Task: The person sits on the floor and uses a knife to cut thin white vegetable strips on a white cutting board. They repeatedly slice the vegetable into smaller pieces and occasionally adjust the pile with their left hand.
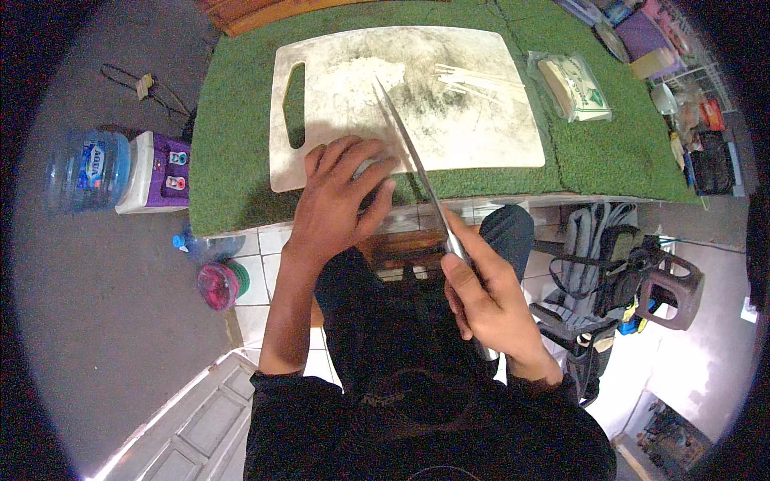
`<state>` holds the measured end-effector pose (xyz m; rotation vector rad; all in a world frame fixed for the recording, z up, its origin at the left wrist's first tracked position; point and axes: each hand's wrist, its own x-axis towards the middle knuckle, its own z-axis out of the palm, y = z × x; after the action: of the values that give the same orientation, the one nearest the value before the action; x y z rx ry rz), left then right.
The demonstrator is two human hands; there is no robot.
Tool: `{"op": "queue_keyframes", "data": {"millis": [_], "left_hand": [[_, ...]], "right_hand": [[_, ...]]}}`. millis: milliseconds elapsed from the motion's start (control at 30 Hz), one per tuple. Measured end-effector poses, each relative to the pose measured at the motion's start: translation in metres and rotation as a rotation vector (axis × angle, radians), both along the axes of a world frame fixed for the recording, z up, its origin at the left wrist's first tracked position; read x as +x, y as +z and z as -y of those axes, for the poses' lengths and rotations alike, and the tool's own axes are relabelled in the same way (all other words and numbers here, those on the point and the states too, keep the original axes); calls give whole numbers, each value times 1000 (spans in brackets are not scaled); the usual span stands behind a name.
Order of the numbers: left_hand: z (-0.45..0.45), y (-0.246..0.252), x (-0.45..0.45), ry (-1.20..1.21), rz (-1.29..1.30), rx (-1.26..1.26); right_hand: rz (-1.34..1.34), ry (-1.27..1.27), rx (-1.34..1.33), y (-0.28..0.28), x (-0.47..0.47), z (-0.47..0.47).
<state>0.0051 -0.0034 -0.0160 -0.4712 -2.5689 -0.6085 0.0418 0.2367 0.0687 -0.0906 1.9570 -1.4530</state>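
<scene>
My right hand (490,294) grips the metal handle of a kitchen knife (409,141). Its blade slants up and left over a white plastic cutting board (481,144), the tip close to a heap of finely chopped white pieces (367,78). My left hand (349,189) is over the board's front edge, left of the blade, back upward and fingers bent a little apart; I see nothing held in it, though the palm is hidden. Several thin white strips (475,81) lie on the board's right part.
Green turf-like matting (625,156) covers the table. Right of the board lies a clear printed plastic packet (574,87). A water dispenser (159,171) with a large bottle (90,171) stands left, and a folded stroller (589,276) is at the lower right.
</scene>
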Motion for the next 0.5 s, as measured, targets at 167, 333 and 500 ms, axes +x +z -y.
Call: {"op": "queue_keyframes", "data": {"millis": [167, 333, 500], "left_hand": [[0, -2, 0, 4, -13, 39], [2, -4, 0, 12, -39, 62], [4, -5, 4, 20, -43, 22]], "right_hand": [[25, -55, -66, -3, 2, -5], [30, -83, -53, -3, 1, -6], [26, -30, -67, 4, 7, -9]]}}
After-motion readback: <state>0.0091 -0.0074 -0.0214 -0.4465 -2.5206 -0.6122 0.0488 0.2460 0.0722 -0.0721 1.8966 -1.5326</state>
